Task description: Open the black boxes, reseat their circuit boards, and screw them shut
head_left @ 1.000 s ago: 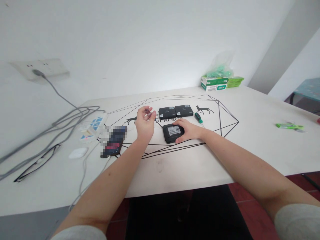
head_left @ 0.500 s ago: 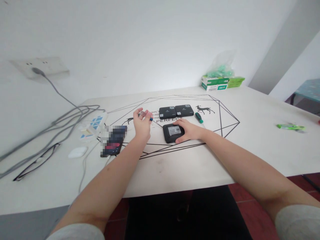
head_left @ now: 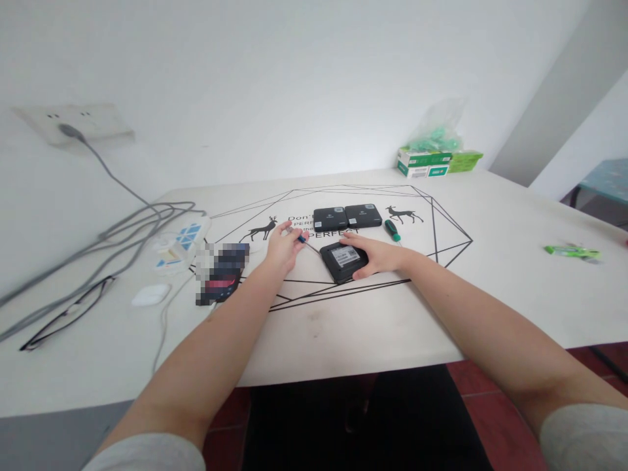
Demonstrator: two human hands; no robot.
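My left hand is closed around a screwdriver with a clear and blue handle. Its thin shaft slopes down to the left edge of a small black box, and whether the tip sits in a seam there I cannot make out. The box lies on the table with a white label facing up. Wrapped over its right side are the fingers of my right hand. Just behind are two more black boxes, a left one and a right one, side by side. A green-handled screwdriver rests beyond my right hand.
A phone, a white case, eyeglasses and grey cables lie on the left. Green and white cartons with a plastic bag stand at the back right. A green packaged item is far right.
My left hand has tipped lower and slightly right with the screwdriver. The black box has turned a little under my right hand.
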